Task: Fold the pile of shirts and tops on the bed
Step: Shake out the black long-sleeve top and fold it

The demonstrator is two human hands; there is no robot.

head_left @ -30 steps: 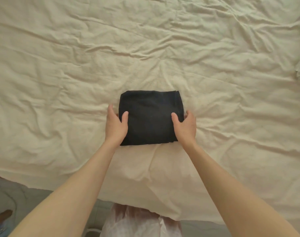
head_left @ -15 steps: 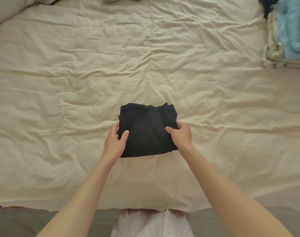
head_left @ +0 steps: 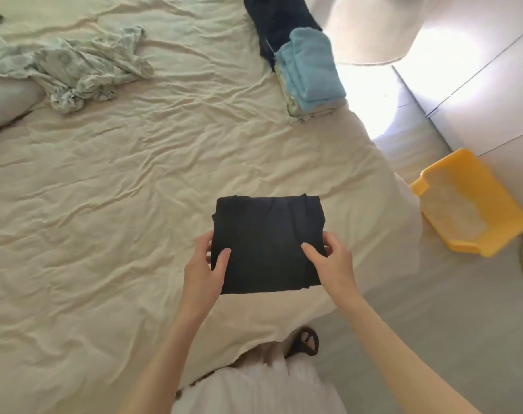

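Over the creased cream bed (head_left: 120, 180) near a yellow tub (head_left: 475, 204), left hand (head_left: 202, 271) and right hand (head_left: 333, 265) each gripping the folded black top (head_left: 267, 243)

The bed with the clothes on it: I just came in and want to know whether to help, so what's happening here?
A person is folding laundry at the cream-sheeted bed. Both hands, the left hand and the right hand, grip a black top folded into a rectangle by its sides. A stack of folded clothes topped by a light blue knit sits at the bed's far right edge. A crumpled pale green garment lies unfolded at the far left.
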